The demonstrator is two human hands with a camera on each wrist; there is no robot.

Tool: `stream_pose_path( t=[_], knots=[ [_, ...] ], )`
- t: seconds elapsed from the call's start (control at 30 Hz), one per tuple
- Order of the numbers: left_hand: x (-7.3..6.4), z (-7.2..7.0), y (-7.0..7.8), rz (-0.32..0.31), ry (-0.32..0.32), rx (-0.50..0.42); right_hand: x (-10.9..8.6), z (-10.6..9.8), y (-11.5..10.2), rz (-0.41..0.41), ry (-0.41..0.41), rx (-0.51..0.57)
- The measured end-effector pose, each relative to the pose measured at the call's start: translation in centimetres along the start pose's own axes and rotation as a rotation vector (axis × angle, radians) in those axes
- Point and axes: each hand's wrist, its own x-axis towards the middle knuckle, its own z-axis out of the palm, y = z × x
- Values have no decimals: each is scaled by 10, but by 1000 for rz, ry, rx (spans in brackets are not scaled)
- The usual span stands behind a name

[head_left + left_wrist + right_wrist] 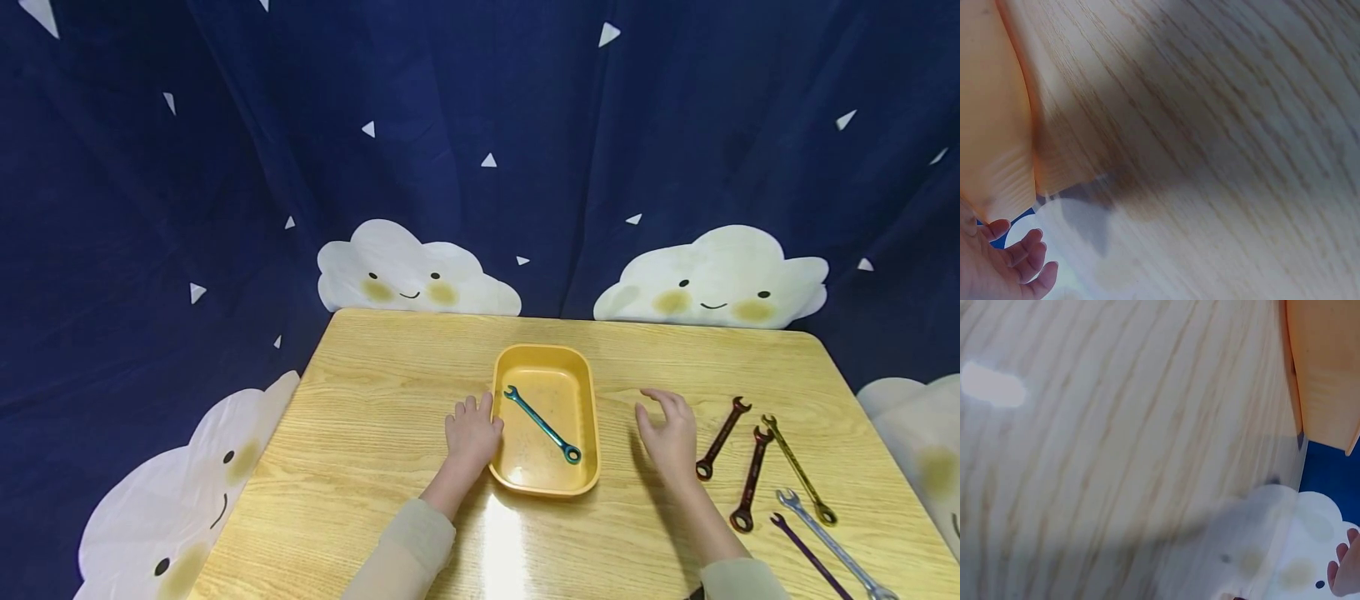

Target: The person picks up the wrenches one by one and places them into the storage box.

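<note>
A yellow plastic tray (544, 490) stands on the table with one teal combination wrench (542, 424) lying slantwise inside. My left hand (472, 432) is at the tray's left rim, its thumb over the edge and its other fingers outside. In the left wrist view those fingers (1034, 250) look loosely bent beside the tray wall. To the right of the tray, my right hand (670, 437) hovers with thumb and fingers apart, holding nothing. Close beside it lie two dark red wrenches (752, 479), then a gold wrench (799, 469).
Nearer the front right lie a silver wrench (836, 542) and a purple wrench (810, 557). A dark object (697, 593) peeks out by the right sleeve, too hidden to tell. The wooden table (375, 400) ends at a blue curtain (465, 167) with clouds.
</note>
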Motion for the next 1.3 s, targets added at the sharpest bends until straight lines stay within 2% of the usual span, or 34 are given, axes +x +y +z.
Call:
stream_pose_path(
  t=[0.33,0.73,1.3],
  knots=[
    [0,0,1,7,-2,-13,-4,-15,11,70,11,-1],
    [2,0,0,4,-19,-2,-11,-29,23,46,64,-15],
    [-1,-3,0,-3,-21,-20,-24,-44,32,83,72,-31]
  ],
)
